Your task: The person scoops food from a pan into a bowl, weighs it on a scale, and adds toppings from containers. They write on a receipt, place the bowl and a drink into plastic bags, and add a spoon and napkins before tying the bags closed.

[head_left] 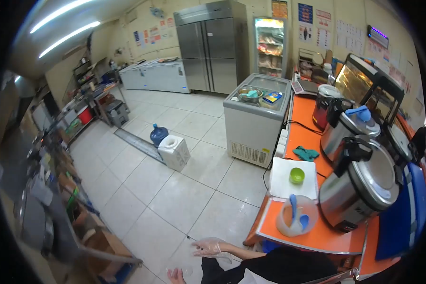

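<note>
My right hand wears a loose, clear plastic glove and reaches out over the tiled floor at the bottom of the view. Its fingers are stretched out, with nothing in them. Below it, at the lower edge, my left hand shows only in part. Clear plastic, like another glove, hangs about its fingers, which are apart and hold nothing I can see. Nearest to the hands is the orange counter, bearing a clear plastic tub with blue-handled utensils and a green bowl on a white tray.
Large metal cookers and a green cloth are on the counter. A chest freezer stands beyond. On the floor are a white water-dispenser stand and a blue water bottle. Shelves line the left.
</note>
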A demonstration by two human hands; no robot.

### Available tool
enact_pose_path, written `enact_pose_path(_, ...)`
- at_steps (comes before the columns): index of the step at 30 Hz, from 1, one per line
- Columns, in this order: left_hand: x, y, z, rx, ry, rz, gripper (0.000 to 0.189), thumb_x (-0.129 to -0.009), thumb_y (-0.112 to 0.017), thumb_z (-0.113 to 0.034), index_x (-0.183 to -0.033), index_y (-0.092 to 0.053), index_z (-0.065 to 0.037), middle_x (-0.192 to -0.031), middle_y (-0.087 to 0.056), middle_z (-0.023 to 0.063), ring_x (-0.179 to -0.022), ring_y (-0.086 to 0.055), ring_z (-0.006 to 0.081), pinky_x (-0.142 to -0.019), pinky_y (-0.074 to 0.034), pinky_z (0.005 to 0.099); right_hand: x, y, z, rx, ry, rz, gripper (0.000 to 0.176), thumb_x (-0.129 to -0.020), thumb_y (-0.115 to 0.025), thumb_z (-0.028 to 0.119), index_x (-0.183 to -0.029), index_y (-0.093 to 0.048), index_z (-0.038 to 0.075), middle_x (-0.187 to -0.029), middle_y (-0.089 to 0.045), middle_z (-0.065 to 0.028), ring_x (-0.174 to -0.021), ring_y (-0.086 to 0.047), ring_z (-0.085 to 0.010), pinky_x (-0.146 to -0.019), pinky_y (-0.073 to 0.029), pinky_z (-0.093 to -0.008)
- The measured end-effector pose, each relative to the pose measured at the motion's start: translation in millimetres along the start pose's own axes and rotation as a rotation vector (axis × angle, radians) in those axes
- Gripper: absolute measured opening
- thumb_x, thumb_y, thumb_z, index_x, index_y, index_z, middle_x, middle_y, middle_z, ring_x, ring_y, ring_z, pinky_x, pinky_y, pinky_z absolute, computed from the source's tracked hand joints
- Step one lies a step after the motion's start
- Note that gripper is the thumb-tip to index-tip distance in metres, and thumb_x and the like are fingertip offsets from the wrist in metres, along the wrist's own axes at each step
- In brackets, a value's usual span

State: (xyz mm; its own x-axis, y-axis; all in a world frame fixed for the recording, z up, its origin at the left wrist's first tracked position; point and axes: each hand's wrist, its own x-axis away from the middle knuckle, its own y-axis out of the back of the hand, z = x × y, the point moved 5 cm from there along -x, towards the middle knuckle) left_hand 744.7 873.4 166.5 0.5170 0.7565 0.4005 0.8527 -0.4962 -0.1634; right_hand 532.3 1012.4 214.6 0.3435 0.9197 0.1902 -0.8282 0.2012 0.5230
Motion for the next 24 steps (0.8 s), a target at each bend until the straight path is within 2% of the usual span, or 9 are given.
enact_pose_path(3,-117,-127,-42,0.010,0.077,0.364,0.076,-0.068,-0.074,-0.014,-0.130,-0.035,0.001,-0.113,-0.046,0.0144,-0.101,-0.049,0.0231,-0.091,-0.040,0.0356,-51,98,-5,-0.150,0.115,-0.246,0.090,-0.073,-0.069,0.046,-0.140,-0.024,0.007,-0.122,-0.053,-0.0174,-0.112,-0.052,-0.0312,-0.094,-0.042,-0.0389)
enact_pose_path(4,-149,-180,-55,-0.083,0.098,0.524,0.075,-0.068,-0.074,-0.014,-0.131,-0.035,0.001,-0.114,-0.046,0.0145,-0.102,-0.049,0.0231,-0.092,-0.040,0.0356,-72,120,-33,-0.103,-0.030,-0.265,0.104,-0.066,-0.077,0.042,-0.143,-0.015,0.008,-0.126,-0.049,-0.0173,-0.113,-0.051,-0.0285,-0.094,-0.042,-0.0399)
enact_pose_path(6,-189,-283,-85,-0.485,0.074,0.895,0.076,-0.078,-0.067,-0.014,-0.139,-0.024,-0.003,-0.127,-0.040,0.0173,-0.109,-0.047,0.0229,-0.095,-0.039,0.0355,-73,192,-45,-0.246,-0.061,-0.582,0.105,-0.065,-0.078,0.040,-0.142,-0.016,0.008,-0.124,-0.050,-0.0163,-0.111,-0.052,-0.0273,-0.093,-0.042,-0.0388)
enact_pose_path(9,-214,-440,-119,-0.498,0.155,1.272,0.079,-0.081,-0.063,-0.017,-0.144,-0.014,-0.009,-0.132,-0.041,0.0168,-0.117,-0.043,0.0244,-0.100,-0.033,0.0363,-59,287,-90,-0.370,-0.163,-0.874,0.098,-0.059,-0.082,0.032,-0.136,-0.026,0.009,-0.116,-0.052,-0.0110,-0.105,-0.052,-0.0243,-0.090,-0.042,-0.0363)
enact_pose_path(11,-219,-538,-147,-0.404,0.113,1.372,0.081,-0.082,-0.063,-0.018,-0.144,-0.011,-0.011,-0.134,-0.039,0.0170,-0.124,-0.038,0.0273,-0.103,-0.029,0.0387,-47,350,-167,-0.439,-0.033,-1.213,0.083,-0.057,-0.083,0.025,-0.123,-0.035,0.009,-0.108,-0.053,-0.0084,-0.103,-0.052,-0.0219,-0.089,-0.043,-0.0357)
enact_pose_path(13,-238,-623,-165,-0.303,-0.082,1.389,0.083,-0.082,-0.063,-0.017,-0.144,-0.009,-0.012,-0.136,-0.036,0.0172,-0.129,-0.034,0.0292,-0.105,-0.026,0.0414,-9,480,-174,-0.279,-0.159,-1.601,0.073,-0.056,-0.082,0.020,-0.113,-0.038,0.008,-0.107,-0.055,-0.0085,-0.101,-0.053,-0.0210,-0.087,-0.044,-0.0363)
enact_pose_path(15,-283,-687,-175,-0.440,-0.369,1.260,0.089,-0.077,-0.071,-0.024,-0.144,-0.012,-0.012,-0.137,-0.035,0.0178,-0.122,-0.040,0.0303,-0.100,-0.032,0.0469,20,596,-279,-0.185,-0.053,-1.988,0.071,-0.056,-0.082,0.019,-0.111,-0.038,0.006,-0.101,-0.058,-0.0094,-0.095,-0.057,-0.0226,-0.087,-0.045,-0.0362)
enact_pose_path(20,-451,-671,-120,-0.723,-0.307,0.766,0.089,-0.071,-0.075,-0.016,-0.141,-0.021,-0.010,-0.129,-0.040,0.0181,-0.112,-0.047,0.0293,-0.090,-0.042,0.0441,42,815,-417,0.370,-0.548,-2.218,0.092,-0.054,-0.083,0.026,-0.128,-0.031,0.008,-0.103,-0.060,-0.0121,-0.098,-0.057,-0.0306,-0.085,-0.044,-0.0422)
enact_pose_path(24,-541,-520,-105,-0.994,-0.429,0.433,0.085,-0.071,-0.072,-0.010,-0.139,-0.023,-0.003,-0.125,-0.041,0.0195,-0.108,-0.048,0.0308,-0.085,-0.045,0.0381,28,871,-491,0.347,-0.867,-2.081,0.106,-0.052,-0.083,0.030,-0.136,-0.023,0.010,-0.106,-0.060,-0.0129,-0.101,-0.056,-0.0323,-0.088,-0.043,-0.0428)
